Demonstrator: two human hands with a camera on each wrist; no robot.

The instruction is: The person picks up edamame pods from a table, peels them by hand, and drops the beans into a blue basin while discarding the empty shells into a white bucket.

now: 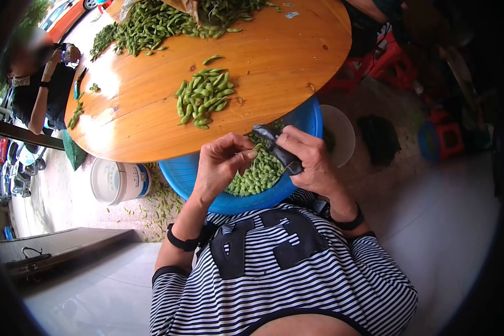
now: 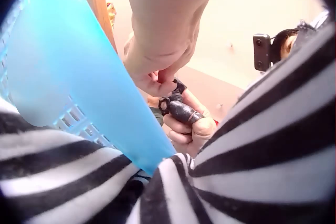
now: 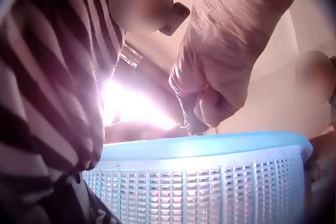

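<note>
Over a blue basket [image 1: 207, 197] of shelled green beans [image 1: 257, 175], the left hand [image 1: 221, 162] has its thumb and fingers pinched together; whatever is between them is too small to tell. The right hand [image 1: 308, 157] grips a black-handled tool [image 1: 285, 159] close beside the left fingertips. In the left wrist view the right fingers [image 2: 181, 136] curl round the dark tool [image 2: 184, 112], near the left hand [image 2: 163, 56]. The right wrist view shows the right hand [image 3: 220, 77] curled above the basket's rim [image 3: 210, 142]; the left hand is not clear there.
On the wooden table [image 1: 274, 67] lie a small group of green pods [image 1: 204, 95] and a large heap [image 1: 145, 28] at the far edge. White buckets [image 1: 107, 182] stand either side of the basket. A person [image 1: 33, 95] is at the left, red stools [image 1: 395, 64] at the right.
</note>
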